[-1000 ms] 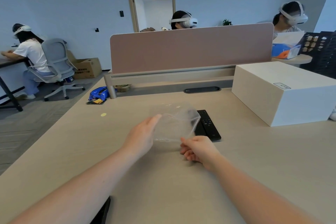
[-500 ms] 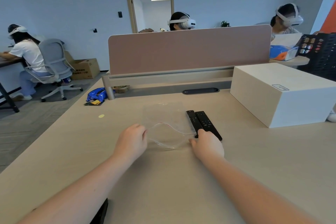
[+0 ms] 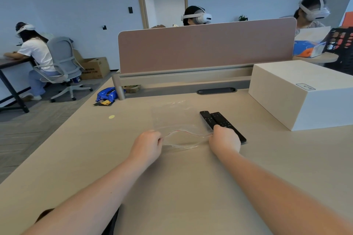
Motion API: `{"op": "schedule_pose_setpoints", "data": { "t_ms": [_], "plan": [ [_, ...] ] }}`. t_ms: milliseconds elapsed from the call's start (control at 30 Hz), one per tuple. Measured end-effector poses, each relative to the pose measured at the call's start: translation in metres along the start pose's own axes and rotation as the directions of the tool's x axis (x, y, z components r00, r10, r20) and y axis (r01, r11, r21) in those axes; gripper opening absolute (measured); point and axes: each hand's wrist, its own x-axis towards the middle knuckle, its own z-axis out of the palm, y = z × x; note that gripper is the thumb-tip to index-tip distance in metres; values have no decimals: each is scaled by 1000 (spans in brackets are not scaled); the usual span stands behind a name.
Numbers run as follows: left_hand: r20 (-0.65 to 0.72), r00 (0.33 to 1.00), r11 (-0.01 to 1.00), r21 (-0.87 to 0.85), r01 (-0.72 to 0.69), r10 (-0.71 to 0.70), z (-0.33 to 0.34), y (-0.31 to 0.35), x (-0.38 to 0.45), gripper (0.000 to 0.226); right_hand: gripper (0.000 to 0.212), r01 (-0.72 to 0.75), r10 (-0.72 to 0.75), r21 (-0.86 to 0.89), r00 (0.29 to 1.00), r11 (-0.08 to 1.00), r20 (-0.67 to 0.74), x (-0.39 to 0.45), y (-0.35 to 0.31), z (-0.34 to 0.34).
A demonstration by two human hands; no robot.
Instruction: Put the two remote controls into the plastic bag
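We held the plastic bag [image 3: 174, 120] flat on the bench [image 3: 191, 187] with its mouth turned toward us, at about twelve o'clock from our hands. Our left hand [image 3: 147, 146] had its grip curled shut, pinching the left end of the bag's mouth, and our right hand [image 3: 225, 139] had its grip closed on the right end; between them the two lips of the mouth stood apart in a narrow lens shape, the upper lip raised off the lower. The two remote controls [image 3: 219, 122] lay side by side and touching on the bench at one o'clock from the bag, just beside its right edge, their near ends partly hidden under our right hand, so we could not tell whether the fingers touched them. Both remotes were outside the bag. At two o'clock the white box [image 3: 305, 93] stood well apart from the remotes, with bare bench between. At twelve o'clock the pink divider [image 3: 206, 47] closed off the far edge of the bench, and open surface lay between it and the bag's far edge. At ten o'clock the bench's left edge ran diagonally away, with a small yellow dot [image 3: 111, 116] near it and wide clear bench left of our left hand. Toward six o'clock the bench was bare between our forearms.
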Motion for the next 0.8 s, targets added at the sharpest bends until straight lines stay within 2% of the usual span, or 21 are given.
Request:
{"op": "schedule_pose_setpoints", "data": {
  "t_ms": [200, 300, 400, 600, 800],
  "plan": [
    [16, 1000, 1000, 5, 16, -16, -2, 8, 1, 22, 24, -90, 121, 287, 988, 954, -95, 1, 11, -29],
    [12, 1000, 1000, 2, 23, -23, -3, 9, 0, 22, 31, -30, 151, 527, 971, 849, -186, -19, 17, -60],
    [0, 999, 999, -2, 50, -50, -2, 11, -1, 22, 32, 48, 107, 680, 977, 732, -184, -59, 14, -83],
    [-59, 990, 990, -62, 125, -128, -8, 24, 1, 18, 27, 117, -102, 575, 993, 810, -58, -116, 12, -76],
    [-66, 988, 987, -83, 134, -140, -15, 34, 3, 17, 23, 151, -176, 448, 984, 881, 16, -121, 15, -74]
  ]
}}
